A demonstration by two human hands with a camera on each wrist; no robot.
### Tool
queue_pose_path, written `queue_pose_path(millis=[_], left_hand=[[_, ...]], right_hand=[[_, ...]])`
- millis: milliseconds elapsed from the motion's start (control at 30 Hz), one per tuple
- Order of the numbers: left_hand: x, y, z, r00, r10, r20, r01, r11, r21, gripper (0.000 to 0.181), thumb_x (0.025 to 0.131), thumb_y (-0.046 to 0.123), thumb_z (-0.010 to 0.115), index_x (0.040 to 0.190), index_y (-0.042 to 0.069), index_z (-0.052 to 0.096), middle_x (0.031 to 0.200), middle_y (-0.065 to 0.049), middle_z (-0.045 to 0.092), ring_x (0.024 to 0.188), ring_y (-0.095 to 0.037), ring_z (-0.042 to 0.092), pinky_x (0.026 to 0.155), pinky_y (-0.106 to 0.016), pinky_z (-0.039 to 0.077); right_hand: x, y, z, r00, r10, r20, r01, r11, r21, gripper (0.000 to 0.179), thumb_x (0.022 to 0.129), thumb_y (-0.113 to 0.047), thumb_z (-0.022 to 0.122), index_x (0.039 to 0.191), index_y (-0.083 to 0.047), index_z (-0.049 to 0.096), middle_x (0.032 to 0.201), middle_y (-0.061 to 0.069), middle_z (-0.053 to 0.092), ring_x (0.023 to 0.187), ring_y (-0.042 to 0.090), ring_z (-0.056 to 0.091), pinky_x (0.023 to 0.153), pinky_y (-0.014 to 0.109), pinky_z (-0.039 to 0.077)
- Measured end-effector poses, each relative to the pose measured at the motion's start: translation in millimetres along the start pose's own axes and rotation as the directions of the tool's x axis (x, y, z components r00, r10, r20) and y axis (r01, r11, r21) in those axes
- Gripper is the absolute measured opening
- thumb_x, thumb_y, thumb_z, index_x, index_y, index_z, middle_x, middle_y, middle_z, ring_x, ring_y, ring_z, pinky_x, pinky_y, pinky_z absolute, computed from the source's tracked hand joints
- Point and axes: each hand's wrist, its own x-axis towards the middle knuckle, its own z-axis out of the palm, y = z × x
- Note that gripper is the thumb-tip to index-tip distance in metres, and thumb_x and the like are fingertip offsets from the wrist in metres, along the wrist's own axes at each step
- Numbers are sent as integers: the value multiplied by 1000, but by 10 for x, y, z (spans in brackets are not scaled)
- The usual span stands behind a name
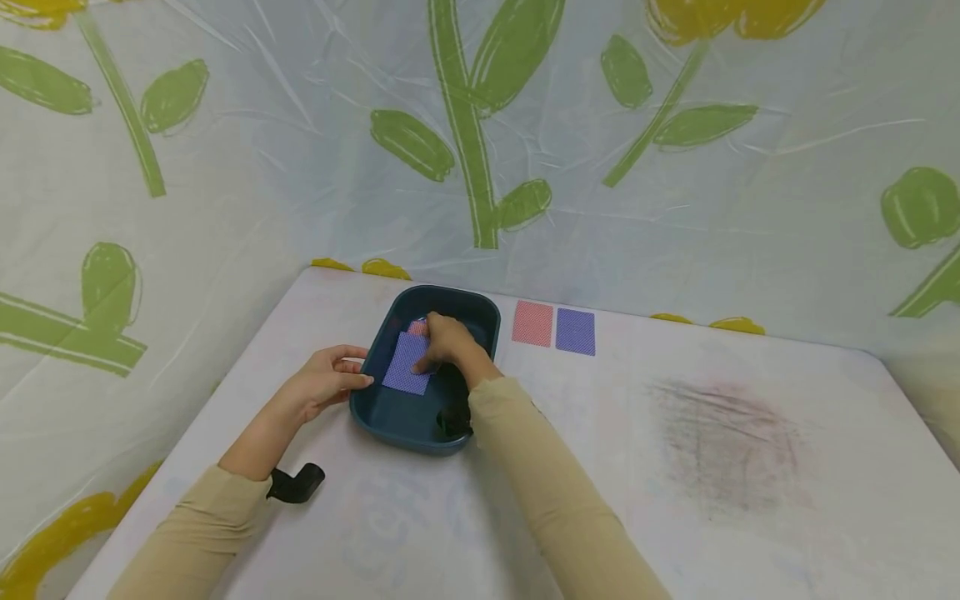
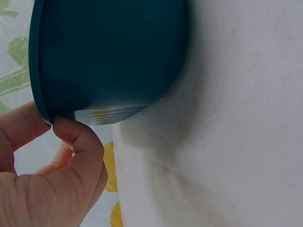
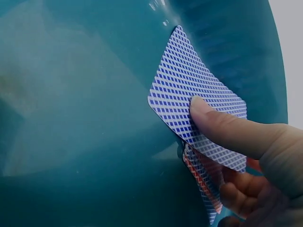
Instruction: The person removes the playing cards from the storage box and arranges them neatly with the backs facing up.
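Observation:
A dark teal plastic tub [image 1: 397,421] sits toward the far left of the table. My left hand [image 1: 330,382] pinches its left rim between thumb and finger, also visible in the left wrist view. Reaching inside, my right hand [image 1: 450,340] grips a blue-patterned playing card [image 3: 189,78], its thumb pressed on the card's back and its other fingers underneath. A red-patterned playing card [image 3: 196,172] and another blue-edged one hang below that card, near the curled fingers. Part of a red card [image 1: 417,327] also shows behind the blue one in the head view.
On the table right of the tub lie a red-backed card [image 1: 532,323] and a blue-backed card [image 1: 576,332], side by side. A dark smudge [image 1: 727,442] marks the white tablecloth at right. Black wrist mounts [image 1: 297,483] stick out by both sleeves. Flower-printed sheeting rises behind.

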Motion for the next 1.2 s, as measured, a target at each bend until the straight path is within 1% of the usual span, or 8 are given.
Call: queue_pose_path(millis=[133,233,367,567,667,833,1000,1200], left_hand=[[4,4,9,1000,-2,-3,2,1000,-3,53,86,1,62,134,-6,38,91,-7,48,78,-14,50,67,-25,45],[4,6,14,1000,0,-4,0,1000,-1,54,86,1,62,134,-6,37,92,-7,48,78,-14,50,67,-25,45],[6,4,15,1000,4,-2,-4,1000,4,54,87,1,62,134,-6,37,92,-7,49,79,-14,50,67,-25,45],[4,1,17,1000,1,-3,-1,1000,13,55,87,2,62,135,-6,37,96,-9,48,82,-16,50,69,-25,45],[0,-2,17,1000,6,3,-6,1000,9,55,87,2,62,135,-6,37,94,-8,48,81,-15,49,69,-25,45],[-11,-11,11,1000,10,8,-10,1000,-6,54,87,0,61,134,-7,37,90,-6,49,79,-14,49,67,-25,45],[-20,-3,16,1000,8,4,-8,1000,-2,54,86,1,62,134,-6,37,91,-6,48,79,-14,49,67,-26,45],[-29,13,23,1000,2,2,-2,1000,4,55,86,1,63,134,-6,37,92,-7,49,80,-15,49,68,-26,45]], right_hand=[[-14,-31,-18,1000,-8,-24,9,999,50,53,63,-18,87,99,-6,51,92,7,58,80,20,57,71,31,44],[-20,-34,-26,1000,-3,-28,7,988,152,47,65,-10,86,94,-5,49,88,9,56,72,19,59,62,27,47],[-18,-4,-35,1000,14,17,-19,936,352,42,68,5,79,96,-1,48,86,11,53,64,21,58,55,28,51],[-81,23,-115,992,31,125,-90,860,503,40,72,17,66,107,2,54,94,11,52,74,22,53,67,37,53],[-89,27,-142,989,46,143,-118,830,546,43,73,19,63,112,2,54,97,12,51,77,22,52,71,38,52],[-82,38,-164,986,65,151,-143,798,585,42,76,17,61,114,0,56,99,11,53,79,21,56,71,36,53],[-114,59,-209,987,87,135,-151,792,591,30,79,9,66,108,2,61,97,10,57,85,20,58,76,36,52],[-157,67,-270,984,122,132,-177,782,597,22,79,4,70,100,1,65,92,8,60,82,18,58,78,35,51]])
